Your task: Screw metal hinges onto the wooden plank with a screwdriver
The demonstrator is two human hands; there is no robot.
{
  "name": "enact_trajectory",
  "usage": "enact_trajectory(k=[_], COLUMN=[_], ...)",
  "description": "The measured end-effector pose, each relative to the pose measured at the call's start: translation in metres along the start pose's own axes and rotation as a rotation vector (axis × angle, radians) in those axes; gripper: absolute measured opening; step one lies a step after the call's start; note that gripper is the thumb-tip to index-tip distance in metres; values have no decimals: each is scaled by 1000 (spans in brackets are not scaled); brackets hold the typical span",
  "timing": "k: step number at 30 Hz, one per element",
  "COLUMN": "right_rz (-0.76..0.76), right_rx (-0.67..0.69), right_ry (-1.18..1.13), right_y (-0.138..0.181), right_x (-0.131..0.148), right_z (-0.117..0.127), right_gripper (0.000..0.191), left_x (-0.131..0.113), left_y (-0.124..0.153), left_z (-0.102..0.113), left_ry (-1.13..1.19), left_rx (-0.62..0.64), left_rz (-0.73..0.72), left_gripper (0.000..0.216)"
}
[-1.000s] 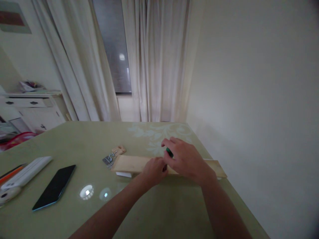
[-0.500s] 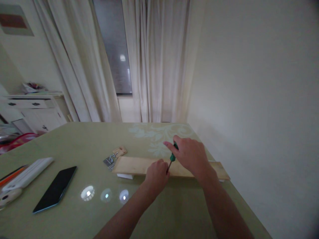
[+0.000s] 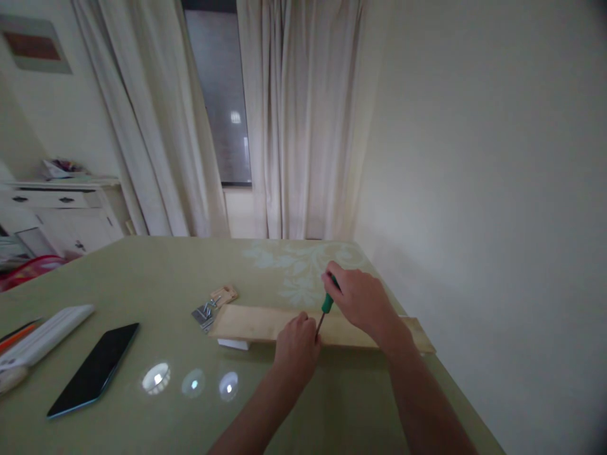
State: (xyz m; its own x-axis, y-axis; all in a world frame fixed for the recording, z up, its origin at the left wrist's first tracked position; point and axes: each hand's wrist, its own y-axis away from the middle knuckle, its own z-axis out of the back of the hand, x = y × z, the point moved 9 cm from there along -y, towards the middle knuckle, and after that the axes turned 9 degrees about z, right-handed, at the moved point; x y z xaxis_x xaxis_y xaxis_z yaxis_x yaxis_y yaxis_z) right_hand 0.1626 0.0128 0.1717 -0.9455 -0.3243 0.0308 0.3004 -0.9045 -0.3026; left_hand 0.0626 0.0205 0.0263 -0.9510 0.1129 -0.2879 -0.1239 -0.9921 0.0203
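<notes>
My right hand (image 3: 358,296) is closed around the green handle of a screwdriver (image 3: 327,303), which leans with its shaft pointing down and to the left. The tip is hidden behind the fingers of my left hand (image 3: 298,344). That hand is closed at the front edge of a long, pale wooden board (image 3: 258,321), its fingers by the lower shaft; whether it pinches something small there is hidden. A white block (image 3: 234,344) props up the board's left end. Just left of the board lie several metal pieces (image 3: 205,314) and small wooden parts (image 3: 224,294).
A black phone (image 3: 95,370) lies at the left on the green table (image 3: 156,272). Beyond it are a long white object (image 3: 50,335) and an orange pen-like item (image 3: 18,337). The wall (image 3: 474,240) runs close along the table's right edge.
My right hand's fingers have shifted their hold on the screwdriver handle, which now shows more of its green. The view has tilted slightly, while the board and left hand keep their places.
</notes>
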Motion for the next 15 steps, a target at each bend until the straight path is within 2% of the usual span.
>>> enact_trajectory(k=[2, 4, 7, 9, 11, 13, 15], right_rz=[196, 297, 202, 47, -80, -82, 28], right_rx=[-20, -41, -40, -24, -12, -14, -30], right_ry=[-142, -197, -108, 6, 105, 124, 39], right_y=[7, 17, 19, 13, 6, 1, 1], right_x=[23, 43, 45, 28, 9, 0, 6], right_z=[5, 11, 10, 6, 5, 4, 5], right_gripper=[19, 19, 20, 38, 46, 39, 28], left_x=[0, -1, 3, 7, 13, 17, 20], left_y=[-1, 0, 7, 15, 23, 29, 32], left_z=[-2, -5, -11, -15, -18, -18, -18], left_ry=[34, 89, 155, 172, 178, 183, 199], left_rx=[-26, -75, -184, -263, -337, -401, -439], left_rz=[-2, -32, -112, -175, -239, -284, -295], left_gripper=[20, 24, 21, 13, 8, 12, 13])
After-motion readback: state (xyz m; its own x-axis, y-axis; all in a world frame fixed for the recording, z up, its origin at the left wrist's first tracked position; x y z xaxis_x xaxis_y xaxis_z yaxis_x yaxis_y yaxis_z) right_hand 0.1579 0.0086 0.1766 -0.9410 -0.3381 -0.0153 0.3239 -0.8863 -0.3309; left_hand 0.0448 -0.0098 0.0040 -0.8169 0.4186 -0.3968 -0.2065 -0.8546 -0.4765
